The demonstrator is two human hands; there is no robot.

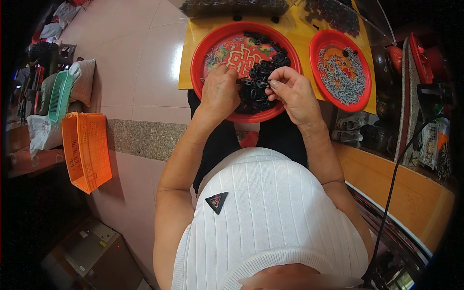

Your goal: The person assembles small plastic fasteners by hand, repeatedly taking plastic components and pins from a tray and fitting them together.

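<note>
A large round red tray [197,72] with a printed floral bottom rests over my lap at the table's edge. Small black plastic parts [258,72] are heaped along its right side, and a few silver screws [211,59] lie at its left. My left hand [221,91] is closed over the tray's left half; its curled fingertips are hidden, so what they hold cannot be made out. Above the heap, my right hand [294,93] pinches a small black part [268,84] between thumb and forefinger. A thin light bit shows beside it, too small to name.
To the right, a smaller red tray [316,72] full of silver screws [343,77] stands on the yellow table [191,48]. Clear bins of black parts [333,17] stand at the back. An orange crate [87,152] is on the floor at left. A black cable [394,176] hangs at right.
</note>
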